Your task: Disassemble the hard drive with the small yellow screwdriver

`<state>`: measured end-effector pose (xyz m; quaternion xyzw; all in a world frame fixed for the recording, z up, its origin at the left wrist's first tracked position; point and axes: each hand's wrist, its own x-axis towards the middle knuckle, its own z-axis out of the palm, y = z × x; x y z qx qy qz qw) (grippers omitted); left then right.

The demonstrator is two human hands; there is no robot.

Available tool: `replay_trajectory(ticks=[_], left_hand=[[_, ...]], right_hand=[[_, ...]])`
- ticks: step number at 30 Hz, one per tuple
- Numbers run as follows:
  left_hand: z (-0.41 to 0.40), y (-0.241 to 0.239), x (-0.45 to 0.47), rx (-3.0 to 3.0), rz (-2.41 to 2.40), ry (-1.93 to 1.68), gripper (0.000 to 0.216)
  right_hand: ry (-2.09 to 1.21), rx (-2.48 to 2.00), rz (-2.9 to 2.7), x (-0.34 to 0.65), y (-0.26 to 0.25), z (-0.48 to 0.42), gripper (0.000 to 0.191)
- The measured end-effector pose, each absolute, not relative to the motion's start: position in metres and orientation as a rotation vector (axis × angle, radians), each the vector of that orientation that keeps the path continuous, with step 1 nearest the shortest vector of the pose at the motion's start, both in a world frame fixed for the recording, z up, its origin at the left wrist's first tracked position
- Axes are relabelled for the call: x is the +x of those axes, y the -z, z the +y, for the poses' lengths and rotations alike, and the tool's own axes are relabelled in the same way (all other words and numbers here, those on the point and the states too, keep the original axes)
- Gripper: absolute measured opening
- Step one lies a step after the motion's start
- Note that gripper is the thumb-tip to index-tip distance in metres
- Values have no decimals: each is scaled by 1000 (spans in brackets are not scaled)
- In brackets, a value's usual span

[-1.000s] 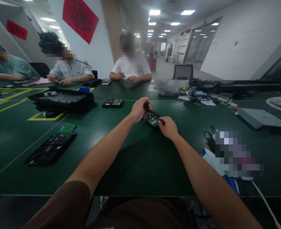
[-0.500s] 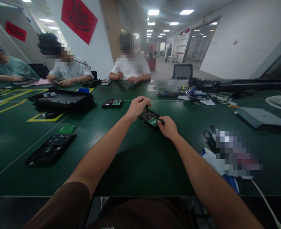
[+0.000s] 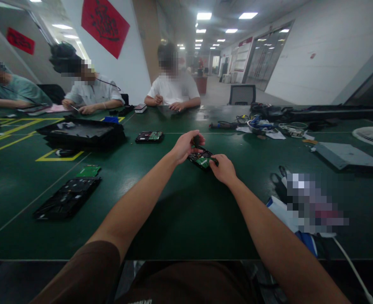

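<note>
A black hard drive (image 3: 202, 161) with a green circuit board lies on the green table in front of me, tilted slightly. Over its far left end, my left hand (image 3: 186, 147) curls its fingers round a short dark tool that looks like a screwdriver (image 3: 197, 141); the tip is hidden. At the near right end of the drive, my right hand (image 3: 223, 169) is closed, thumb and fingers gripping the dark edge beside the board.
Another hard drive (image 3: 149, 137) lies beyond my left arm. Closer on the left are a black casing (image 3: 67, 197) and a loose green board (image 3: 89, 170). Black trays (image 3: 81, 133) stand further back. A grey metal box (image 3: 347, 154) and tangled cables (image 3: 262, 123) lie right. Three people sit opposite.
My left hand has lowered and turned, tilting the dark tool and covering more of the drive's far left end. My right hand stays at the near right edge.
</note>
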<state>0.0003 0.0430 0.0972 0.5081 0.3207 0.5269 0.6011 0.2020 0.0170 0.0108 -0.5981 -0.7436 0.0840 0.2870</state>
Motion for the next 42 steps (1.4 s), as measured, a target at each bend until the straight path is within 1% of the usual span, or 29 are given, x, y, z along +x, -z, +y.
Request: replay_trajectory(ticks=[5, 8, 13, 17, 20, 24, 29, 35, 39, 42], left_hand=[[44, -102, -7, 1341, 820, -1218, 27], [44, -103, -9, 1304, 810, -1197, 25], [46, -98, -2, 1138, 789, -1277, 22], [49, -96, -1, 1202, 886, -1367, 26], [49, -98, -2, 1271, 913, -1333, 26], [47, -100, -2, 1212, 833, -1242, 25], [46, -98, 1, 1124, 796, -1261, 22], [47, -99, -1, 1290, 869, -1286, 22], [47, -98, -1, 1176, 796, -1235, 22], [47, -98, -1, 1155, 783, -1277, 21]], right_hand=[[-237, -1612, -1982, 202, -13, 16, 34], [-236, -1614, -1981, 202, -13, 15, 34], [-251, -1624, -1977, 202, -15, 15, 34], [-260, -1633, -1972, 201, -17, 14, 34], [-260, -1640, -1974, 201, -17, 13, 35], [-249, -1631, -1979, 201, -15, 15, 34], [-228, -1616, -1980, 202, -10, 18, 33], [-237, -1612, -1976, 202, -12, 16, 33], [-242, -1617, -1974, 202, -13, 15, 33], [-236, -1616, -1975, 202, -13, 15, 33]])
